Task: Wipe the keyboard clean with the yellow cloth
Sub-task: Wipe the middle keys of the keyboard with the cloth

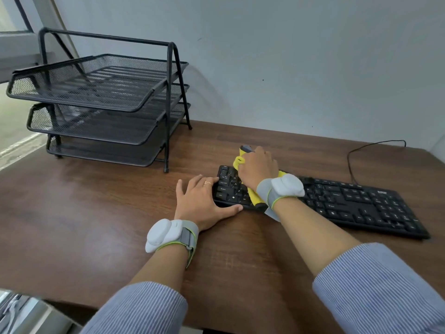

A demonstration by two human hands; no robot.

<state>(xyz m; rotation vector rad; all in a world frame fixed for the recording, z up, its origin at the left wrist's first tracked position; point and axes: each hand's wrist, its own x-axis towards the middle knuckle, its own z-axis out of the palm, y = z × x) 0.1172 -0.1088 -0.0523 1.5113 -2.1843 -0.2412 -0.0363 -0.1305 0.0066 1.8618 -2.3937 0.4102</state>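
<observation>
A: Step? Hands?
B: Wiping. Right hand (pixel 258 169) grips cloth (pixel 254 197) under palm, on keyboard (pixel 361 203) left end; left hand (pixel 197 201) flat, bracing edge beside it. Next probably: sweep rightward, light pressure.

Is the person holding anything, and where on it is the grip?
The right hand grips the yellow cloth around its bunched middle; the left hand holds nothing, resting flat against the keyboard.
</observation>
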